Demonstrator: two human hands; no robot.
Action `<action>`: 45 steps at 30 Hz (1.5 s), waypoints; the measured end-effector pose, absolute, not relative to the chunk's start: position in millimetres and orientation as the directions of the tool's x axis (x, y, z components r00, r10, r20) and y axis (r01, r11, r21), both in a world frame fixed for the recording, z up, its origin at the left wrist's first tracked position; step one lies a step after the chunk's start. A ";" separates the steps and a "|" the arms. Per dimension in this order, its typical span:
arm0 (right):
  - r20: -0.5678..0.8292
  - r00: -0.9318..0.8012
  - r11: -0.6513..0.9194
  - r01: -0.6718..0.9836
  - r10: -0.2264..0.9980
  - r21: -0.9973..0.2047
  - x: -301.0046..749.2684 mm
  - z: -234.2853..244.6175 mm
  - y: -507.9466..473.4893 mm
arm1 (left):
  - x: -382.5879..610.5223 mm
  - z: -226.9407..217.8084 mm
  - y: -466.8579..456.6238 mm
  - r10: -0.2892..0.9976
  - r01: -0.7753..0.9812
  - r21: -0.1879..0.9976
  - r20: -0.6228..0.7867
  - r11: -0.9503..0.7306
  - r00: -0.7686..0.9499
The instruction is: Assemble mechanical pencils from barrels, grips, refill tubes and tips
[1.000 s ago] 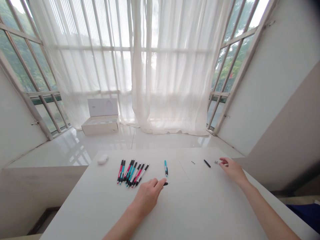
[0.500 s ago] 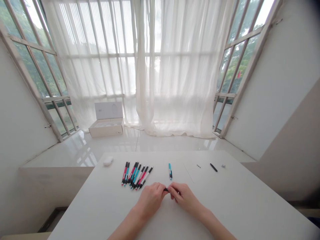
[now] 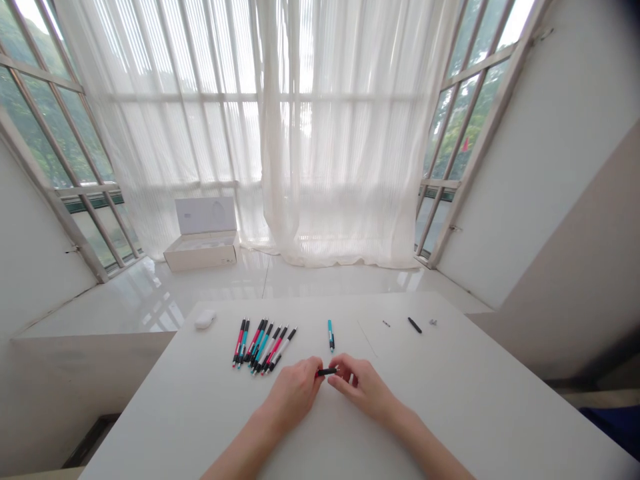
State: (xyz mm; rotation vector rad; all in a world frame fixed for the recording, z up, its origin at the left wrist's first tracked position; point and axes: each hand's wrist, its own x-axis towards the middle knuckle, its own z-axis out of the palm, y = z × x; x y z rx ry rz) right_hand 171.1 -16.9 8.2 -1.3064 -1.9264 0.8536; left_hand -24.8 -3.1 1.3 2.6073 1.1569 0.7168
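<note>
A pen (image 3: 327, 372), black at the front with a little red showing by the fingers, lies almost level above the white table. My left hand (image 3: 299, 381) is closed around its rear part and hides most of the barrel. Around the pen's tip, my right hand (image 3: 363, 383) has thumb and forefinger parted; whether they touch it I cannot tell. Beyond the hands lie a teal pen part with black trim (image 3: 331, 335), a thin pale refill-like strip (image 3: 367, 337), a tiny spring-like piece (image 3: 386, 323) and a black tapered grip piece (image 3: 415, 325).
Several red, teal and white pens (image 3: 263, 345) lie in a slanting row at left on the table (image 3: 200, 413). A white earbud-style case (image 3: 205, 319) sits behind them. Small grey pieces (image 3: 433, 322) are at far right. An open white box (image 3: 201, 257) stands on the ledge.
My right fingers have parted from their pinch at the pen's tip, and more of its black front shows. My left hand keeps its hold. The whole view has shifted slightly.
</note>
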 end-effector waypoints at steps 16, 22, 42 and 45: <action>0.181 -0.258 0.287 0.469 0.949 -0.835 168.3 9.0 -19.2 | -24.9 1.4 -3.8 0.725 0.627 0.364 0.355 -0.688 0.590; 0.231 -0.261 0.333 0.474 0.937 -0.815 167.1 13.1 -19.3 | -24.2 0.5 -4.0 0.733 0.635 0.365 0.348 -0.681 0.585; 0.312 -0.145 0.344 0.452 0.939 -0.823 195.4 27.2 -12.8 | -28.5 2.9 -4.2 0.741 0.671 0.334 0.424 -0.662 0.521; 0.292 -0.199 0.352 0.454 0.935 -0.818 194.1 27.6 -14.4 | -28.1 3.5 -5.0 0.762 0.697 0.329 0.408 -0.636 0.503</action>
